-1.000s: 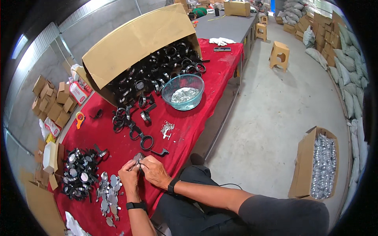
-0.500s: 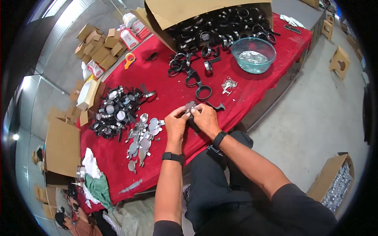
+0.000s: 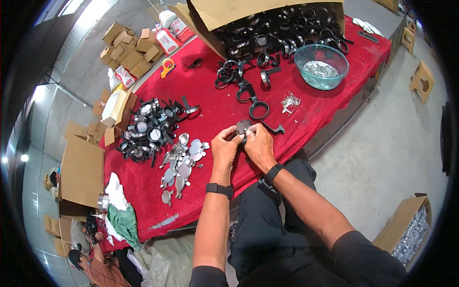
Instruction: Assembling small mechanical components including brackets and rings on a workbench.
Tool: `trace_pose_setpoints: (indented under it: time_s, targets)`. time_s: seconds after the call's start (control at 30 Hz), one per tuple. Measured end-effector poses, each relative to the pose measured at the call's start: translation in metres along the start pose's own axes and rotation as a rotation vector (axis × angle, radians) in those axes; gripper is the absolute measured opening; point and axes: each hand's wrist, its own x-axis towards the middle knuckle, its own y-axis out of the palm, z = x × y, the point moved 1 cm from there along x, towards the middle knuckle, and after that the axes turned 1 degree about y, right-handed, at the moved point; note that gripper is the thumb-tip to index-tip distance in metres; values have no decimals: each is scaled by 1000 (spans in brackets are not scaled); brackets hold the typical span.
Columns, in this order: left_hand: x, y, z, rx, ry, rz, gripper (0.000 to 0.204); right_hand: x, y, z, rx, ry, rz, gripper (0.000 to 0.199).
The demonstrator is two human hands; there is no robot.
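Note:
Between my two hands, just above the front edge of the red-covered table, is a round dark grey metal disc [image 3: 243, 125] set against a black part whose lower end my fingers hide. My left hand [image 3: 225, 146] pinches it from the left. From the right, my right hand [image 3: 259, 145] grips it with thumb and fingers closed. Just beyond lie black plastic rings with handles [image 3: 258, 110], and one black handle [image 3: 276, 128] points out beside my right hand. Left of my left hand are loose silvery discs with tabs [image 3: 183, 168].
A pile of black rings with discs [image 3: 148, 129] lies farther left. A large carton [image 3: 267, 10] of black rings stands at the back, beside a clear bowl [image 3: 320, 83] of small metal pins. More pins [image 3: 289, 102] lie on the red cloth [image 3: 210, 103]. Another person [image 3: 103, 268] sits lower left.
The whole view has shifted, so the table things appear farther right. Both hands still hold the disc and black part together; more of the disc's face shows now.

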Motion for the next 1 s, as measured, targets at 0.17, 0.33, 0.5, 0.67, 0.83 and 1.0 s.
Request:
trace_pose_setpoints:
  time_s: [0.17,0.33,0.5,0.67,0.83,1.0]
  targets:
    - [-1,3,-4,-15,-5,8,49,2,-4,0,40,-49,5,12]
    - [-3,12,-7,6,19,-27,43,-8,-15,-1,71,-317,-31,18]
    - [0,12,-1,-7,36,-48,40,-17,-13,0,101,-455,-38,24]
    - [2,5,6,-8,57,-75,41,-18,-11,2,71,-478,-12,27]
    - [-13,-2,-7,12,66,-139,37,-10,-17,-4,125,-520,142,29]
    - [-18,-21,-3,122,80,-271,40,-12,-23,18,53,-313,230,33]
